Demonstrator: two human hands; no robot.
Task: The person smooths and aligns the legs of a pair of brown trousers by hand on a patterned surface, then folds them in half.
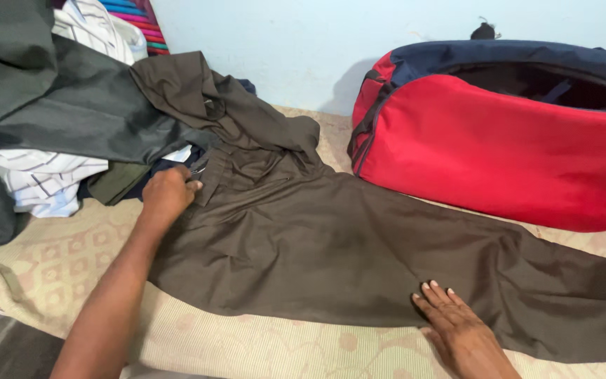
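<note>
Brown trousers [331, 245] lie spread flat across the middle of the bed [247, 344], waistband toward the far left, legs running out to the right edge. The left hand [168, 193] is at the waistband, fingers curled in and pinching the cloth near the fly. The right hand [457, 330] lies open, palm down, fingers straight, pressing the lower hem-side edge of a trouser leg near the bed's near edge, grasping nothing. Under it all, a beige patterned bedcover shows along the near side.

Just beyond the waistband, a second brown garment [205, 98] is bunched up, touching the trousers. To the far left corner sits a heap of clothes: dark grey-green cloth [50, 105] draped over a white striped shirt [43, 179], with a stack of bright folded fabric [142, 21] behind, against the wall. On the far right side a red and navy duffel bag [499, 147] stands with its top open, its lower edge just beside the trouser leg. A pale blue wall [282, 35] backs the bed.
</note>
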